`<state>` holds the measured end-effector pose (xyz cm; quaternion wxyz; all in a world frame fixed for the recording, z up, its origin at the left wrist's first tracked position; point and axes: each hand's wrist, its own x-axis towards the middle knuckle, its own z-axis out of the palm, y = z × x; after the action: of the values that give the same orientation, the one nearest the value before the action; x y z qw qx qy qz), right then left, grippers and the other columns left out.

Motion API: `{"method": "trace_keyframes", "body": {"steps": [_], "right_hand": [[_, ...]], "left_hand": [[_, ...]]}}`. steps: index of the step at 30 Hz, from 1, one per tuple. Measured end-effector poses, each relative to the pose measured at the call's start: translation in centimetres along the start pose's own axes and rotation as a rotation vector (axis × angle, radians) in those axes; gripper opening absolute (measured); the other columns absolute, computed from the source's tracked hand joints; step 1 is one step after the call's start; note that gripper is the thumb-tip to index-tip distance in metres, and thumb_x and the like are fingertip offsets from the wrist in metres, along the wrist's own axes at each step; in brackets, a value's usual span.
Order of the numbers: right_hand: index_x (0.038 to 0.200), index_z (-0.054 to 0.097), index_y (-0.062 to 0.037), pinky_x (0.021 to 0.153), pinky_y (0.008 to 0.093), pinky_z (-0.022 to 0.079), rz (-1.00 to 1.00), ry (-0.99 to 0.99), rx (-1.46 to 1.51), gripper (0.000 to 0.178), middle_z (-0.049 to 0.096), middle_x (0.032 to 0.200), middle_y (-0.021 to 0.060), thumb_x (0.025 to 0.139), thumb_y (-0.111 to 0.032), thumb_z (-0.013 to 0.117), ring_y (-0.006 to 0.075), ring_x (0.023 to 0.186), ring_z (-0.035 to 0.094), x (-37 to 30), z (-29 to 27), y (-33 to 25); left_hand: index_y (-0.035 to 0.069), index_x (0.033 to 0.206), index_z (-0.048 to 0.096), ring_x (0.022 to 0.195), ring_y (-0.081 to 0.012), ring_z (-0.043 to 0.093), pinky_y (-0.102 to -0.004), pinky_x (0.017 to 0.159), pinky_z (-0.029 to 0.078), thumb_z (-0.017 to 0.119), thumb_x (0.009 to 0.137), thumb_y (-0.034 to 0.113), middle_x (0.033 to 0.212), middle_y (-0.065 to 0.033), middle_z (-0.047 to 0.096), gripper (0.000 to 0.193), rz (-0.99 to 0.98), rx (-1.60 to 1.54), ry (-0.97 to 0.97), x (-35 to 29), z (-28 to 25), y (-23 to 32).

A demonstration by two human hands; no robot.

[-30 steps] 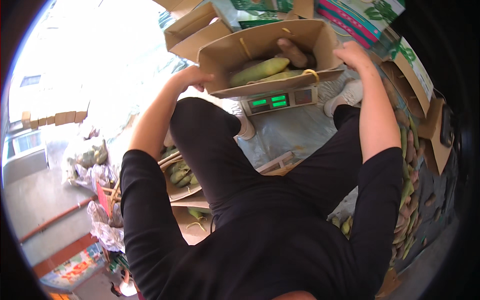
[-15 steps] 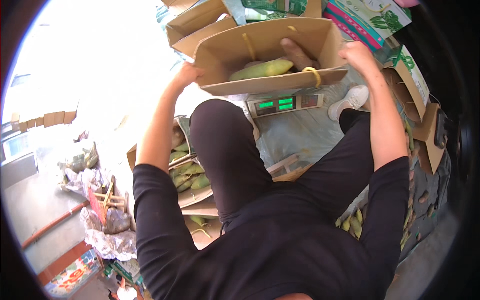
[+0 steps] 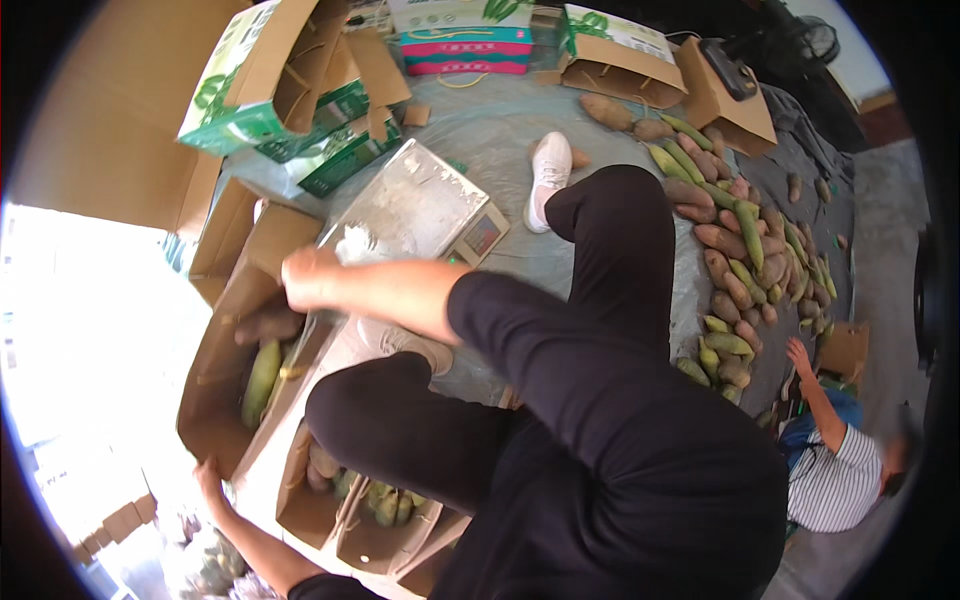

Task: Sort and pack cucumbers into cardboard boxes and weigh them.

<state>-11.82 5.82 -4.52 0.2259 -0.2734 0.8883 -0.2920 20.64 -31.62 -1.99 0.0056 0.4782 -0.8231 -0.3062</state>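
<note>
A tall cardboard box (image 3: 212, 395), open at the top, is gripped by both hands at my left. My right hand (image 3: 310, 280) closes on its far end, and my left hand (image 3: 208, 485) on its near end. Inside lie a long green vegetable (image 3: 262, 380) and a thick brown tuber (image 3: 270, 322). Just right of the box stands a scale (image 3: 425, 195) with a metal platform; a crumpled white piece sits on it. Below the held box, next to my left knee, are open cartons (image 3: 310, 515) with green and brown produce in them.
A heap of brown and green produce (image 3: 755, 260) spreads along the right. Beyond it a person in a striped top (image 3: 835, 485) reaches out a hand. Green and white boxes (image 3: 240, 95) stand at the back left, and pink and teal cartons (image 3: 467, 50) at the back.
I have turned to the left, and the held box has swung from above the scale to my left side. The scale's platform now shows uncovered. Both hands keep their hold.
</note>
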Motion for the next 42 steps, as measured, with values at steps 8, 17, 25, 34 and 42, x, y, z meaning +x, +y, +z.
{"method": "trace_keyframes", "body": {"steps": [8, 17, 25, 34, 42], "right_hand": [[0.090, 0.067, -0.0060, 0.063, 0.0341, 0.053, -0.056, -0.410, 0.192, 0.025, 0.067, 0.084, 0.0107, 0.075, -0.025, 0.063, 0.0179, 0.070, 0.065, -1.9, 3.9, 3.4], [0.082, 0.067, -0.0072, 0.071, 0.0386, 0.048, -0.226, -0.312, -0.048, 0.023, 0.066, 0.079, 0.0132, 0.073, -0.026, 0.059, 0.0283, 0.076, 0.063, -4.8, -7.0, 13.2], [0.084, 0.067, -0.0076, 0.071, 0.0371, 0.049, -0.295, -0.133, 0.109, 0.022, 0.066, 0.078, 0.0108, 0.072, -0.024, 0.061, 0.0258, 0.076, 0.063, -13.0, -15.4, 15.6], [0.085, 0.067, -0.0075, 0.072, 0.0377, 0.049, -0.192, -0.069, 0.133, 0.022, 0.066, 0.082, 0.0114, 0.072, -0.024, 0.062, 0.0268, 0.080, 0.063, -16.0, -16.7, 19.6], [0.095, 0.064, -0.0042, 0.071, 0.0359, 0.048, -0.433, 0.029, 0.235, 0.028, 0.065, 0.086, 0.0132, 0.077, -0.026, 0.061, 0.0264, 0.079, 0.062, -17.9, -24.5, 17.4]], "left_hand": [[0.001, 0.091, 0.065, 0.082, -0.0377, 0.062, -0.0427, 0.077, 0.048, 0.054, 0.083, 0.026, 0.087, -0.0202, 0.065, 0.029, -0.122, 0.964, 0.138, -8.8, 3.5, -8.9], [0.005, 0.111, 0.058, 0.095, -0.0318, 0.060, -0.0400, 0.082, 0.046, 0.055, 0.083, 0.030, 0.103, -0.0143, 0.064, 0.037, -0.334, 0.678, 0.248, -7.9, 5.6, -8.5], [0.004, 0.107, 0.060, 0.097, -0.0297, 0.058, -0.0364, 0.085, 0.044, 0.055, 0.083, 0.026, 0.106, -0.0155, 0.061, 0.033, 0.265, 0.307, 0.217, -3.2, 9.4, 5.2], [-0.001, 0.108, 0.060, 0.100, -0.0219, 0.056, -0.0309, 0.087, 0.042, 0.058, 0.080, 0.008, 0.104, -0.0131, 0.061, 0.029, 0.736, 0.162, -0.330, -13.8, 17.5, 31.3], [0.004, 0.103, 0.062, 0.101, -0.0328, 0.054, -0.0378, 0.091, 0.040, 0.060, 0.077, 0.012, 0.103, -0.0144, 0.060, 0.027, 0.898, 0.526, -0.327, -18.9, 19.9, 34.8]]}}
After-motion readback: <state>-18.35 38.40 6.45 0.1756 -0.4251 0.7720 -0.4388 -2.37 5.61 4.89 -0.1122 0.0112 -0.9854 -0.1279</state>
